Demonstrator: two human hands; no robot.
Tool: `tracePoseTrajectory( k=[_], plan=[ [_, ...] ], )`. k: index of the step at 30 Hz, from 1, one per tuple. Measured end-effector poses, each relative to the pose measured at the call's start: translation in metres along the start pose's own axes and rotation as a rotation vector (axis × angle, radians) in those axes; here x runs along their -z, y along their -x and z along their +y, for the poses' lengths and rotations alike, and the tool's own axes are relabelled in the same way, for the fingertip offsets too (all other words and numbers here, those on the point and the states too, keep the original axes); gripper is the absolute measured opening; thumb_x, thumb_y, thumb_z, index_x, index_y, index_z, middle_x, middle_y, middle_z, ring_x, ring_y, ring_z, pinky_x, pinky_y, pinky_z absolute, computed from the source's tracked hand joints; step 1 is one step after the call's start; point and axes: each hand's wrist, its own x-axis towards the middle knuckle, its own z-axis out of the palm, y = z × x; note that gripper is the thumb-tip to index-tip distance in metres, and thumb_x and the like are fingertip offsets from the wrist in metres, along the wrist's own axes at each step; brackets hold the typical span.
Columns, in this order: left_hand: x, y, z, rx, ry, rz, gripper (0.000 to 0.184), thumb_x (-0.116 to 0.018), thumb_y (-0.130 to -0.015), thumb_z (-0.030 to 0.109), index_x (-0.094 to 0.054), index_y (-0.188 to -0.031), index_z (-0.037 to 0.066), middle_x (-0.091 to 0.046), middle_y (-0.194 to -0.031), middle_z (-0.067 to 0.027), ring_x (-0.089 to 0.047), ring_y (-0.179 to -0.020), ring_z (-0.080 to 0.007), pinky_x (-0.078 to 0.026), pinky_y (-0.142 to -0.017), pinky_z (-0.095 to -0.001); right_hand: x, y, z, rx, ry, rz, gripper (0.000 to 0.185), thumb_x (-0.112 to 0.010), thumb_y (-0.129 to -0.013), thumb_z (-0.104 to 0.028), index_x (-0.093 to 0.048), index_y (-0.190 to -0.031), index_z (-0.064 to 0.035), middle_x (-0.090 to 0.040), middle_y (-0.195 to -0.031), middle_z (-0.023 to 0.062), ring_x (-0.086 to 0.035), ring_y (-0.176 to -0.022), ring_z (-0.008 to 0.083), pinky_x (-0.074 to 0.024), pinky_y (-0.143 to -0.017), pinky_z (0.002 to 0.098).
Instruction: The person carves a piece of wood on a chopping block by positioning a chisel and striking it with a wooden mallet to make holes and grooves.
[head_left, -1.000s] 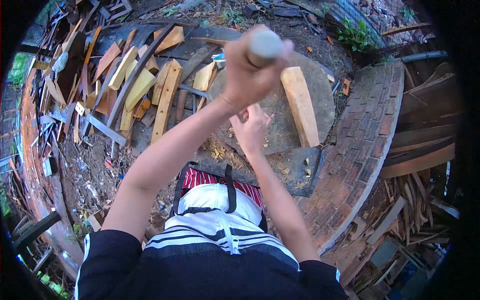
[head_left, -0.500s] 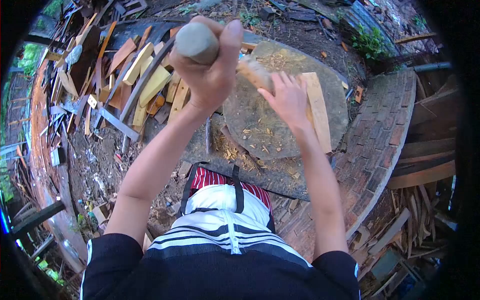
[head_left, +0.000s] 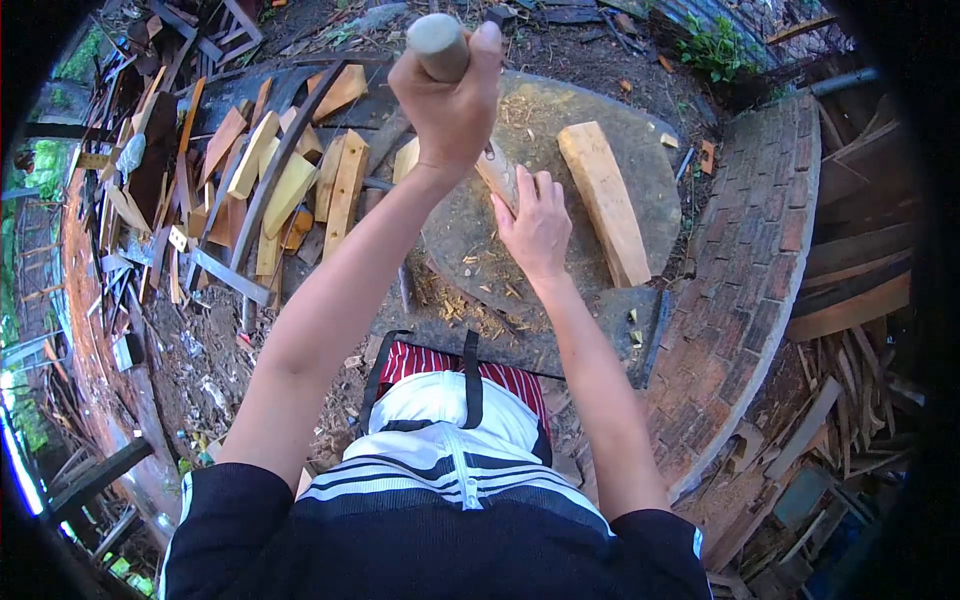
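Near the top centre, my left hand (head_left: 447, 105) is wrapped round a thick handle (head_left: 438, 45), whose pale round end points up at the camera. Whatever is attached below that handle is hidden by the hand. Lower and to the right, my right hand (head_left: 537, 225) holds the near end of a light wooden piece (head_left: 497, 172) over a broad round block (head_left: 470, 235). The far end of this piece is behind my left hand. A thick, squared wooden billet (head_left: 605, 205) lies on the block to the right of my right hand.
Many cut wood pieces (head_left: 290, 180) are heaped at the left, with a long dark curved strip (head_left: 280, 160) across them. Wood chips (head_left: 465, 305) lie at the block's near edge. A curved brick ledge (head_left: 745, 240) runs down the right, beside stacked boards (head_left: 850, 300).
Compared with half a second ago, my left hand with the handle is further right and slightly higher in view. My right hand has shifted left, and its fingers now close on the wooden piece.
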Motion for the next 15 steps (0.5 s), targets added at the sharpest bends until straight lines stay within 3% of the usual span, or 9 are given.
tracePoseTrajectory(
  k=[7,15],
  plan=[
    [0.001,-0.002,-0.017,0.043,-0.013,0.055,0.019,-0.071,-0.097,0.01,-0.057,-0.086,0.003,-0.055,-0.059,-0.0023,-0.05,-0.045,-0.008,-0.041,-0.042,-0.0258,0.0,0.0,0.0,-0.007,-0.033,-0.001,0.05,-0.079,-0.083,-0.029,-0.061,-0.124,-0.006,-0.056,-0.103,0.0119,-0.06,-0.095,0.0326,-0.0548,-0.079,0.044],
    [0.001,-0.008,-0.024,0.111,0.059,0.119,0.029,-0.076,-0.097,0.022,-0.056,-0.084,0.005,-0.055,-0.059,-0.0014,-0.051,-0.045,-0.0077,-0.04,-0.041,-0.0245,-0.001,-0.001,0.0,-0.018,-0.057,0.008,0.05,-0.08,-0.082,-0.028,-0.061,-0.122,-0.0068,-0.055,-0.103,0.0117,-0.06,-0.094,0.0326,-0.0546,-0.079,0.0439]
  ],
)
